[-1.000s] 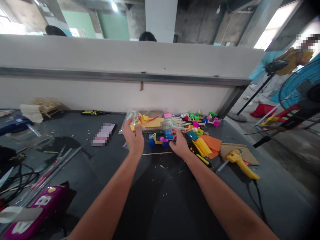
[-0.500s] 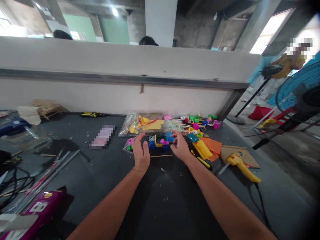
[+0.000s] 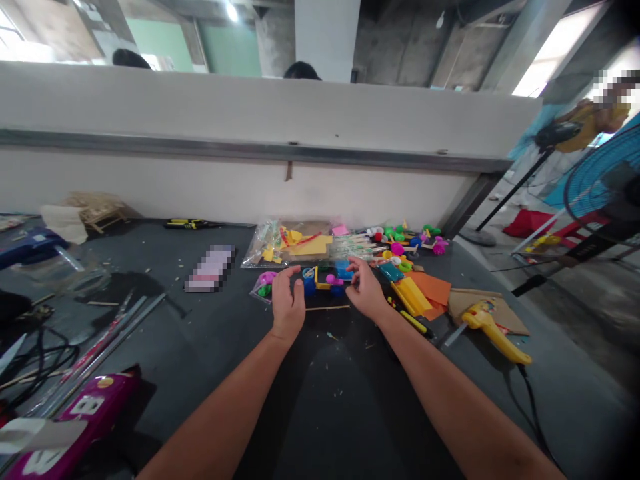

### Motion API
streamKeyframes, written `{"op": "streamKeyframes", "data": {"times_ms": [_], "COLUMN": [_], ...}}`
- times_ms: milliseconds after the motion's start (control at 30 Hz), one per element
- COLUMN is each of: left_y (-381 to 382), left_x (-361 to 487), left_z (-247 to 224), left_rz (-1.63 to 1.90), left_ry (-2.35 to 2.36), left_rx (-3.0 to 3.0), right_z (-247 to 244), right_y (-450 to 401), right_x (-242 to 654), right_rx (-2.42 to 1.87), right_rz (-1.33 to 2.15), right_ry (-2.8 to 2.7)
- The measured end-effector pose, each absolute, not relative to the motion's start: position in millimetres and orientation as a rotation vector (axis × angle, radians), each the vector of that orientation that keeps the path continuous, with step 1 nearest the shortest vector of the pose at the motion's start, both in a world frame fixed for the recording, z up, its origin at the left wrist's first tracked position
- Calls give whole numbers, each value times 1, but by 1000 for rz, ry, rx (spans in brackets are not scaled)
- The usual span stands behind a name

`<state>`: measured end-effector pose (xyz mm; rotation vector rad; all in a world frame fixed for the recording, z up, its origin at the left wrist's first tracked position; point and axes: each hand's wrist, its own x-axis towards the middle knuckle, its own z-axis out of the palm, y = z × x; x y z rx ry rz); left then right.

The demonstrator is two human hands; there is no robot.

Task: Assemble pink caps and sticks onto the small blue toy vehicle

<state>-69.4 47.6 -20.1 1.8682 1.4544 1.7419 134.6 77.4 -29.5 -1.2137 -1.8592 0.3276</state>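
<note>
Here are the open left hand (image 3: 289, 303) and right hand (image 3: 367, 290), grips empty, either side of a small yellow-and-blue plastic toy car (image 3: 320, 281) on the dark grey table (image 3: 225, 347): light, stiff, best pinched by its yellow frame.

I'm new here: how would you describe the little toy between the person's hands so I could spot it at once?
Find the dark worktable below the long white wall, then the clear plastic bag of yellow pieces. Just in front of it, the toy sits between the left hand and right hand. It's a small yellow frame with chunky blue round parts and a pink knob.
</note>
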Motion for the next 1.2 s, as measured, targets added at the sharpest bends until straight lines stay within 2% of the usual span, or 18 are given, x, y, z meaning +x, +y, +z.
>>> {"op": "streamKeyframes", "data": {"times_ms": [433,867,1200], "left_y": [54,71,69], "left_x": [-72,-78,-81], "left_z": [-28,-51,-44], "left_rz": [1467,1312,1137], "left_ry": [1350,1609,1579], "left_rx": [2081,1979,2120], "right_z": [-11,-20,-25], "right_y": [68,74,79], "right_x": [131,130,130], "right_rx": [-1261,-1404,-1416], "right_rz": [315,172,156], "right_ry": [-2062,-2223,-2200]}}
